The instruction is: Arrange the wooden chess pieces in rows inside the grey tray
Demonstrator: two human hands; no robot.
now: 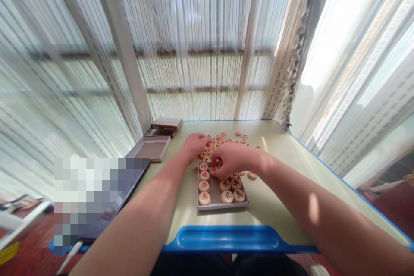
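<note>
An open shallow box [223, 208] on the table holds round wooden Chinese chess pieces in columns. Red-marked pieces line its left side, such as a red chess piece [204, 198]; black-marked ones fill the right side, such as a black chess piece [227, 197]. Over the box's far end, my right hand [230, 158] pinches a chess piece [213, 171] between thumb and fingers. My left hand [196, 143] is at the left edge of a loose pile of chess pieces [223, 140] behind the box. Its fingers are closed together; what they hold, if anything, is unclear.
An empty box lid [152, 148] lies at the back left, with a stacked box or book [166, 123] behind it. A dark tablet or laptop [129, 189] stands on the left. Blue trim [228, 237] borders the table; sheer curtains [194, 30] hang beyond.
</note>
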